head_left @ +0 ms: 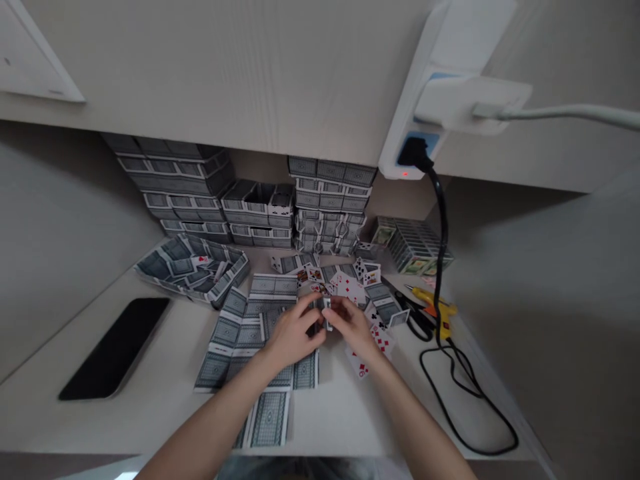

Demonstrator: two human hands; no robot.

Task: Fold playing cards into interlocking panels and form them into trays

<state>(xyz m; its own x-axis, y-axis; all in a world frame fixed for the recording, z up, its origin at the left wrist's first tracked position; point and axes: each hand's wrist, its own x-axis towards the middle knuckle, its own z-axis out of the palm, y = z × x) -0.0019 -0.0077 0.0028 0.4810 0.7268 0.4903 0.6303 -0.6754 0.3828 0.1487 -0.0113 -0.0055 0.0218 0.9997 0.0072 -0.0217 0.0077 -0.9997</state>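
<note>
Both hands meet over the middle of the table around a playing card, which looks folded and is partly covered by the fingers. My left hand curls its fingers at the card's left side. My right hand pinches it from the right, thumb on the near face. Under and beside my left hand spreads a sheet of joined grey-backed cards. Loose face-up cards lie just beyond my fingers, and red diamond cards lie by my right wrist.
Stacked card-built boxes line the back. A card tray holds loose cards at left, near a black phone. On the right are black scissors, a yellow glue gun, its black cord and packed decks. A power strip hangs above.
</note>
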